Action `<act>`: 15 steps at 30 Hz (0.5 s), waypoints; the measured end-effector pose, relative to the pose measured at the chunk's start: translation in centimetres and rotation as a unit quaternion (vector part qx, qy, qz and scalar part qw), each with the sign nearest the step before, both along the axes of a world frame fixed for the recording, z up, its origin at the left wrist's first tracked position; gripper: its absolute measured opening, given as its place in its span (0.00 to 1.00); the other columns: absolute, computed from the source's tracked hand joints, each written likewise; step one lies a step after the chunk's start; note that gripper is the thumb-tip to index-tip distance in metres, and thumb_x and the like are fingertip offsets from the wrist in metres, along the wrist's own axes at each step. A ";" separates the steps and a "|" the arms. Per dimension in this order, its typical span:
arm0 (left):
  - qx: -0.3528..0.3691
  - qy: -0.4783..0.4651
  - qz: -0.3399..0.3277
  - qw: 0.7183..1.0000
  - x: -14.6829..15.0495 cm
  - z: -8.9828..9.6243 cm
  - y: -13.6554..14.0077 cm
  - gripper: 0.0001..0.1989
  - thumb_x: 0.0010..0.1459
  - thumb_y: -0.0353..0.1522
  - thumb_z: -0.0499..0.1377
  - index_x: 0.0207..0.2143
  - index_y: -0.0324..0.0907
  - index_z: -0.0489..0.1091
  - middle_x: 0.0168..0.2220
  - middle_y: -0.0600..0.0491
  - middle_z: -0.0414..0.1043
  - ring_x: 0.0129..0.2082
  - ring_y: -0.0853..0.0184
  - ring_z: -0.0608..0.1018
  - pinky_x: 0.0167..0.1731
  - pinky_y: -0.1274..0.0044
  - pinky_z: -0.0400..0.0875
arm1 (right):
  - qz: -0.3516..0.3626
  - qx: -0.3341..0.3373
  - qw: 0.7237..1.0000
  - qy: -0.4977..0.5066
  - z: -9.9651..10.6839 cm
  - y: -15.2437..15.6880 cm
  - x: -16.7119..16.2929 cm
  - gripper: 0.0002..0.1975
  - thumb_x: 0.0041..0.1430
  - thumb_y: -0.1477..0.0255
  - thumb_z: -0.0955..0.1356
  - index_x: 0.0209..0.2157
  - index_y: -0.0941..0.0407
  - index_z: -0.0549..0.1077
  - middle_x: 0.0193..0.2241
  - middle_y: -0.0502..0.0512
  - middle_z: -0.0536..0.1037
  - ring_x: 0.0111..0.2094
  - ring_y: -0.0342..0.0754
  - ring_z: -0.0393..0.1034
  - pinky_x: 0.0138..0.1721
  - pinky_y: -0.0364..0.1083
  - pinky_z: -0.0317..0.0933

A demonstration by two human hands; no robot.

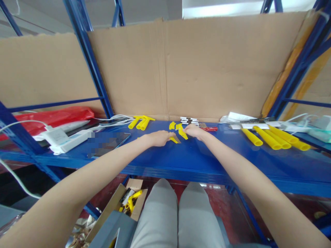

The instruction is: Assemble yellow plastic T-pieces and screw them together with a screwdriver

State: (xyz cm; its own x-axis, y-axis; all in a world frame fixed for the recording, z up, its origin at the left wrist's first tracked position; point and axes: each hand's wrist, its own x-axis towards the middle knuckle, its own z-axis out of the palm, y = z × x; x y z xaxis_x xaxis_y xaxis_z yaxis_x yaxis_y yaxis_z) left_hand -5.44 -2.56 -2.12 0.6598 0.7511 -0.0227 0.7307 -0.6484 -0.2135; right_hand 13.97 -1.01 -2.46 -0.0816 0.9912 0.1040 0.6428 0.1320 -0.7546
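My left hand [161, 138] is closed, its fingertips pinching a small yellow piece [174, 140] with a pale flat part beside it, low over the blue shelf top. Across from it, my right hand [193, 131] has its fingers pressed together at the end of another yellow piece [183, 133], which looks bent and flat; the fingertips are partly hidden. More small yellow pieces [172, 125] lie just behind the hands. A stack of white strips with dark bands [189, 121] and a red-handled tool [209, 129] lie behind my right hand.
Yellow T-shaped handles [141, 123] lie back left, near a phone [110, 144] and a white power strip [71, 142]. Several yellow tubes with white heads [271, 139] lie right. A cardboard panel [207, 69] walls the back. Below stands a carton [108, 210] holding yellow parts.
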 end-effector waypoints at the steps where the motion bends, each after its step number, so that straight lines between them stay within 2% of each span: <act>1: -0.002 -0.002 0.007 1.000 0.1 0.1 -0.2 0.20 0.66 0.32 0.48 0.59 0.45 0.62 0.50 0.45 0.76 0.49 0.59 0.78 0.43 0.74 0.70 | 0.003 0.002 1.000 0.010 -0.1 0.0 -0.2 0.13 0.55 0.80 0.65 0.18 0.59 0.69 0.14 0.44 0.63 0.19 0.38 0.54 0.25 0.39 0.54; 7: -0.016 -0.005 0.074 0.997 0.4 0.5 -0.9 0.20 0.67 0.34 0.50 0.58 0.37 0.57 0.52 0.37 0.75 0.51 0.55 0.78 0.42 0.73 0.71 | 0.030 0.011 0.998 0.056 -1.0 0.4 -1.4 0.10 0.55 0.81 0.65 0.23 0.59 0.74 0.18 0.48 0.71 0.24 0.41 0.64 0.30 0.39 0.59; 15: -0.026 -0.018 0.086 0.996 0.7 0.3 -0.8 0.20 0.67 0.34 0.51 0.58 0.35 0.55 0.54 0.34 0.72 0.52 0.54 0.78 0.43 0.73 0.71 | 0.040 0.007 0.997 0.069 -1.3 0.5 -2.1 0.10 0.57 0.81 0.64 0.28 0.60 0.76 0.29 0.52 0.79 0.30 0.42 0.69 0.35 0.39 0.62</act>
